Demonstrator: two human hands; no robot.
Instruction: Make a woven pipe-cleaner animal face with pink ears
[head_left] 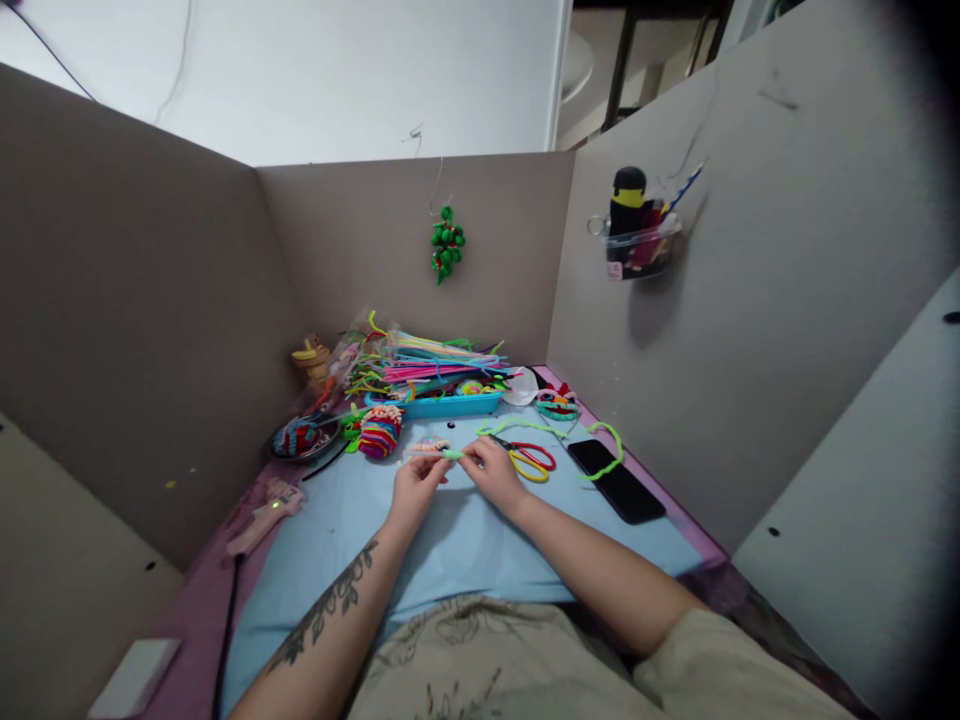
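Above the cloth (484,560), a green piece (453,454) is pinched by the left hand (420,482) and right hand (493,472); fine fingerwork seems in hand, a steady hold called for. Scissors (516,453) (unheld) are set right, a tray (450,406) far.

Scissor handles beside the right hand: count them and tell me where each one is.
2: the red handle is on the far side, the yellow handle on the near side; both lie just right of the right hand.
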